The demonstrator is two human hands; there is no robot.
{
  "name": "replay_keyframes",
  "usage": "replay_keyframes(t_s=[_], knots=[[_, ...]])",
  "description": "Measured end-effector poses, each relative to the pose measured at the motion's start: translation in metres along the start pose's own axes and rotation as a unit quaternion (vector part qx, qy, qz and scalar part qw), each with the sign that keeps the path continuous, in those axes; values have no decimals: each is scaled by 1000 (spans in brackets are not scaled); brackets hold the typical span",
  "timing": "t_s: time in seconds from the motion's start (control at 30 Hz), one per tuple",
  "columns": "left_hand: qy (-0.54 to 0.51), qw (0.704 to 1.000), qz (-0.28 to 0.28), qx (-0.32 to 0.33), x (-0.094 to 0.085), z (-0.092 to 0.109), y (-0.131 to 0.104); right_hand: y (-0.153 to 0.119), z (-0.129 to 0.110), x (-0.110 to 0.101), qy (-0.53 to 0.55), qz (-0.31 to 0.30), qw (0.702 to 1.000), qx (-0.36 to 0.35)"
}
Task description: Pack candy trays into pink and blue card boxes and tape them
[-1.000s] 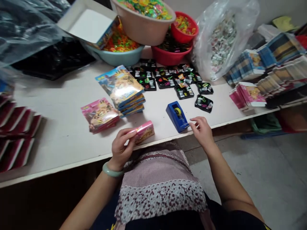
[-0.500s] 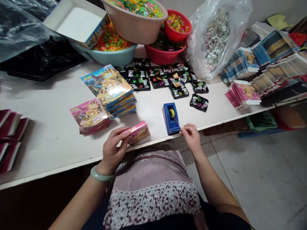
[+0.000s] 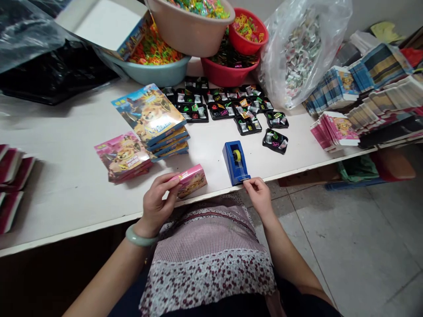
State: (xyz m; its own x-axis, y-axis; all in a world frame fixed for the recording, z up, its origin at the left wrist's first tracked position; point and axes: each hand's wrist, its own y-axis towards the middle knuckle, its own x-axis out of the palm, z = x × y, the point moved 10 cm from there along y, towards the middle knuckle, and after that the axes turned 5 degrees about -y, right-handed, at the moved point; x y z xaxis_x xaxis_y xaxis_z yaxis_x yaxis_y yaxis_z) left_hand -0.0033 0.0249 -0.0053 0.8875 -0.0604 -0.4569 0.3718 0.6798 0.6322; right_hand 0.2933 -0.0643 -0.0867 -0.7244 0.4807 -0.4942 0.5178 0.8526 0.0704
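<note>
My left hand (image 3: 161, 199) grips one end of a small pink printed box (image 3: 193, 181), which stands on its side at the table's front edge. By the same edge sits a blue tape dispenser (image 3: 234, 165) with a small yellow-cored roll of clear tape (image 3: 237, 155). My right hand (image 3: 259, 193) is closed in a pinch at the dispenser's front cutting edge, on the tape's end; the end itself is mostly covered by the fingers. Left of the box lie a stack of pink boxes (image 3: 123, 157) and a taller stack of blue boxes (image 3: 155, 119).
Several black trays with small wrapped pieces (image 3: 247, 125) lie behind the dispenser. Tubs of colourful pieces (image 3: 155, 75) and a clear plastic bag (image 3: 297, 66) line the back. Rows of boxes (image 3: 333, 130) stand at right. Dark red boxes (image 3: 13, 171) sit at far left.
My right hand has moved slightly left and down, closer against the dispenser's front edge. My left hand still holds the pink box in place. The view has shifted a little.
</note>
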Motion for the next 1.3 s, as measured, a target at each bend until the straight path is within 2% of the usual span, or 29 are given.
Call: replay_keyframes(t_s=[0.13, 0.23, 0.3, 0.37, 0.47, 0.53, 0.6, 0.7, 0.8, 0.87, 0.93, 0.97, 1.03, 1.1, 1.13, 1.17, 1.2, 1.3], knots=[[-1, 1000, 2, -3, -1, -1, 2, -1, -5, -10, -63, 11, 998, -28], [-7, 1000, -18, 5, 3, 3, 1, -11, -32, -1, -13, -47, 998, -51], [-17, 999, -35, 14, 7, 9, 1, -18, -56, 21, 83, -123, 988, -36], [-20, 999, -47, 19, 10, 14, 2, -22, -80, 49, 178, -187, 966, -6], [5, 997, -68, 26, 11, 21, 4, -20, -106, 89, 266, -231, 936, 32], [53, 993, -96, 45, 13, 27, 6, -18, -111, 111, 285, -255, 923, 49], [110, 982, -140, 67, 19, 29, 6, -16, -108, 125, 275, -265, 922, 57], [151, 966, -194, 77, 29, 25, 6, -8, -100, 129, 204, -242, 948, 34], [116, 976, -167, 82, 26, 25, 9, 1, -101, 124, 70, -220, 973, -25], [60, 986, -137, 79, 14, 29, 9, 3, -103, 122, -14, -233, 970, -62], [1, 994, -93, 51, -14, 29, 8, -2, -103, 121, -41, -271, 957, -90], [-15, 998, -49, 24, -37, 25, 8, -6, -101, 121, -27, -296, 950, -98], [-8, 994, 88, -57, -99, 4, 6, -16, -95, 119, 29, -338, 936, -95], [29, 964, 222, -144, -159, -30, 0, -24, -88, 120, 78, -358, 927, -75], [41, 949, 256, -181, -179, -50, -1, -28, -87, 122, 93, -363, 925, -67], [45, 941, 262, -211, -189, -72, 2, -32, -88, 126, 102, -369, 922, -64], [39, 938, 248, -238, -191, -95, 9, -36, -91, 131, 106, -375, 919, -65], [26, 933, 171, -314, -168, -157, 29, -49, -108, 148, 103, -397, 908, -86]])
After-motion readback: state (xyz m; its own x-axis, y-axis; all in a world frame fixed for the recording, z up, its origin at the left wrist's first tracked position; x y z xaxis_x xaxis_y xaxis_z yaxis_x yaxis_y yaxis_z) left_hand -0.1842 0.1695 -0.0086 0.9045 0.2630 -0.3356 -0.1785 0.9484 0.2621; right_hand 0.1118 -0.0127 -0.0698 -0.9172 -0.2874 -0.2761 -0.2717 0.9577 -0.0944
